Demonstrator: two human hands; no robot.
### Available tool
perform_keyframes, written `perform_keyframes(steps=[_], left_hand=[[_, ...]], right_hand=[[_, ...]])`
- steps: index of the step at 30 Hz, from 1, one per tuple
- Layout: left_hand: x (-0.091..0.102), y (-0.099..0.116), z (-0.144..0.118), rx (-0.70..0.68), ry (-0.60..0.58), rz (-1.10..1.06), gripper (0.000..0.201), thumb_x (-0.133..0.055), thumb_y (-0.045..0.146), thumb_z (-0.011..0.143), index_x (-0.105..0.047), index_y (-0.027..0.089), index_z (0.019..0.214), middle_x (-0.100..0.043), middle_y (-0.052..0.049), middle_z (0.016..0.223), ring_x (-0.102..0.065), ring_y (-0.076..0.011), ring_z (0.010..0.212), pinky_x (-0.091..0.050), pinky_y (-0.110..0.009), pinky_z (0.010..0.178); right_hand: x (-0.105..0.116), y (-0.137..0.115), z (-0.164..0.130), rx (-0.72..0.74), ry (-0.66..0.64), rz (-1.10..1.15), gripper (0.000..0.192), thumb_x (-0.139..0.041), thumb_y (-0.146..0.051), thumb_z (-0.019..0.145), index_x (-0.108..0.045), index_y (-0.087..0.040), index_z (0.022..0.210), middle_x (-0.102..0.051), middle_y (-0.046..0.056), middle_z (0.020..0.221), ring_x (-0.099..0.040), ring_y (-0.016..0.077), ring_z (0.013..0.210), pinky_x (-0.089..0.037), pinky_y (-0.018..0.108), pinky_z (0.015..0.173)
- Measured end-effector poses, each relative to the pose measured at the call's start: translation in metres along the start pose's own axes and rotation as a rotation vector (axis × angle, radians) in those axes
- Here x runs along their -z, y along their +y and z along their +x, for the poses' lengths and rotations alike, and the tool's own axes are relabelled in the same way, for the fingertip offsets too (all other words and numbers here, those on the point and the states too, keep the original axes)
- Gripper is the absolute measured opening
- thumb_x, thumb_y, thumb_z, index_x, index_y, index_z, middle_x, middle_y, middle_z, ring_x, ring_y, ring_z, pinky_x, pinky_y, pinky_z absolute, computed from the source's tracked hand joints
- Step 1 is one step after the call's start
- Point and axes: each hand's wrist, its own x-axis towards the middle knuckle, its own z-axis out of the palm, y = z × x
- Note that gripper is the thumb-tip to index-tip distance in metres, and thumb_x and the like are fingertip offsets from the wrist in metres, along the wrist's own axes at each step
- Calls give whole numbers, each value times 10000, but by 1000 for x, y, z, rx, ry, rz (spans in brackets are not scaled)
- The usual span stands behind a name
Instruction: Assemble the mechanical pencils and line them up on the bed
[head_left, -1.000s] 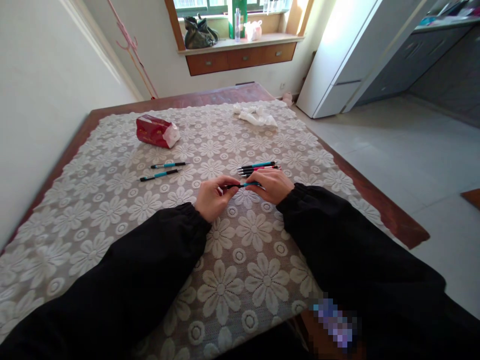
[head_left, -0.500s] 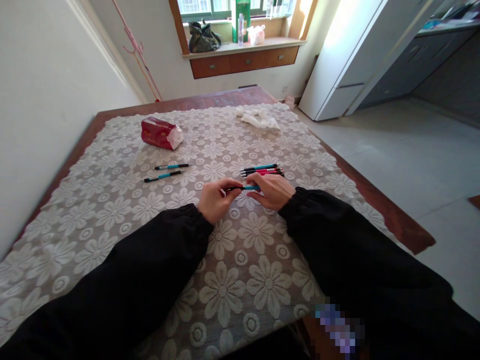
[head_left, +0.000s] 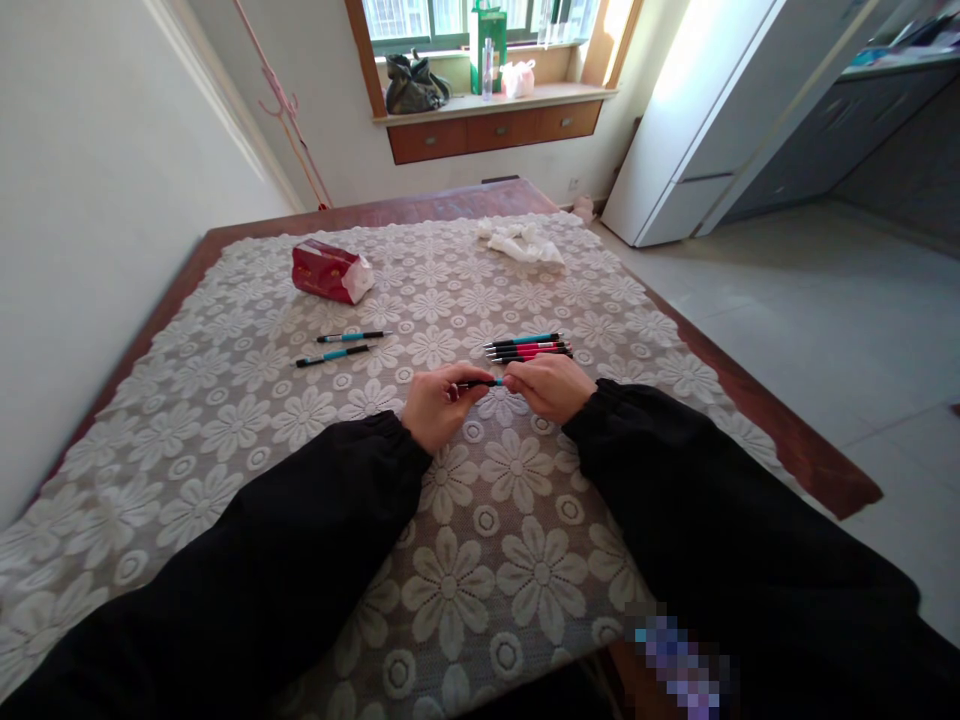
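Note:
A slim black and blue pen [head_left: 484, 382] lies level between my two hands, above the lace tablecloth [head_left: 517, 465]. My left hand [head_left: 441, 403] pinches its black end between thumb and fingers. Closed round the blue end is my right hand [head_left: 551, 387], which hides most of that part. Just beyond my right hand rests a row of several pens, a blue and black pen [head_left: 525, 341] at the back and red and black pens [head_left: 534, 350] in front. Two more blue and black pens lie apart to the left, an upper pen [head_left: 351, 337] and a lower pen [head_left: 334, 356].
A red tissue packet [head_left: 326, 272] lies at the far left of the table. Crumpled white plastic [head_left: 523, 243] is at the far right. The table's wooden edge [head_left: 810, 455] runs along the right. Beyond stand a windowsill with bags and a white fridge [head_left: 690, 130].
My right hand's fingers have closed further over the pen's blue end, so less of the blue shows. The whole view has shifted slightly; the loose pens lie as before.

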Motion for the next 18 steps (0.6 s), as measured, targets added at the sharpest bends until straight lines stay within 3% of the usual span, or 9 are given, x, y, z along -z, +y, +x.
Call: perform_keyframes(steps=[4,7,9,12,15,18], left_hand=[[2,1,2,60,-17,-16,309,-670,446,921,-781,195,1063,-800,-45,939,-576,-130,591,-423,-276,569],[4,0,2,59,-60,28,490,-486,547,1022,-759,179,847,-746,-34,747,-548,-131,568,-393,-278,566],[4,-2,2,42,-84,61,497,-477,521,1028,-725,184,759,-693,-17,656,-530,-128,554,-388,-277,572],[3,-2,2,14,-23,62,256,-658,440,930,-759,206,946,-737,-3,777,-523,-125,590,-387,-269,580],[5,0,3,27,9,30,317,-671,477,928,-749,214,1088,-765,-8,869,-524,-132,608,-391,-279,590],[7,0,3,29,-67,63,464,-469,506,1040,-747,201,827,-720,-19,720,-563,-157,630,-416,-302,633]], right_hand=[[1,3,0,29,43,-14,414,-353,-387,1093,-672,-182,927,-733,82,786,-619,186,708,-329,305,691],[1,5,0,72,119,-63,414,-357,-396,1098,-680,-174,963,-745,99,839,-642,197,767,-359,308,738],[0,6,0,87,138,-105,420,-359,-395,1100,-682,-171,952,-742,98,832,-645,200,776,-364,312,751],[-1,7,0,88,123,-145,411,-364,-375,1100,-677,-171,930,-734,86,798,-637,194,744,-356,314,728],[-1,6,0,97,133,-158,399,-378,-367,1098,-680,-169,930,-733,82,788,-631,191,728,-358,314,730],[1,4,0,111,154,-176,404,-390,-373,1096,-687,-176,906,-732,82,786,-631,193,747,-365,315,757]])
